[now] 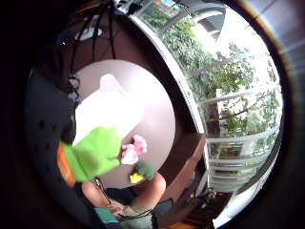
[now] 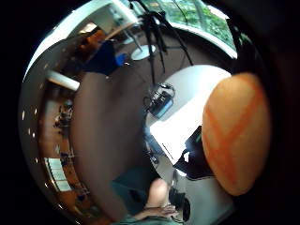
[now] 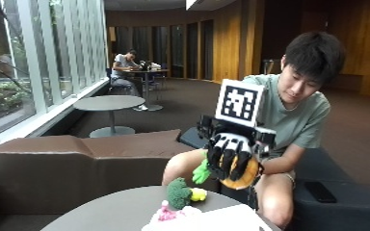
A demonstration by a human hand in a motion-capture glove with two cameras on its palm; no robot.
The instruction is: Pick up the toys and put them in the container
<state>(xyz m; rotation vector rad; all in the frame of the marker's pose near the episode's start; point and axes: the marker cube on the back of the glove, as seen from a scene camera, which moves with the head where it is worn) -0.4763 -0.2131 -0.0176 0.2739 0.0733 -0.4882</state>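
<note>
Seated person, gloved right hand (image 3: 231, 156) raised above the round surface (image 3: 117, 208), fingers curled round an orange carrot toy (image 3: 244, 177) w/ green leafy top (image 3: 202, 172). Toy is clear of the surface, held in the air over the near edge of the white container (image 3: 233, 220). Leafy end sticks out on one side of the hand; orange body shows under the fingers.

Little-finger palm view: green top (image 1: 97, 152) fills the near field, orange body edge beside it, white container (image 1: 107, 112) below on the surface.

Thumb-side palm view: orange body w/ lighter crossed stripes (image 2: 236, 136) very close to the palm; container (image 2: 180, 126) seen beyond it.

On the surface: broccoli toy (image 3: 178, 192) upright, yellow toy (image 3: 199, 194) touching it on one side; pink toy (image 3: 167, 211) just in front, next to container rim. All three outside the container. Can't tell what's inside the container.

Other hand: not visible clearly
</note>
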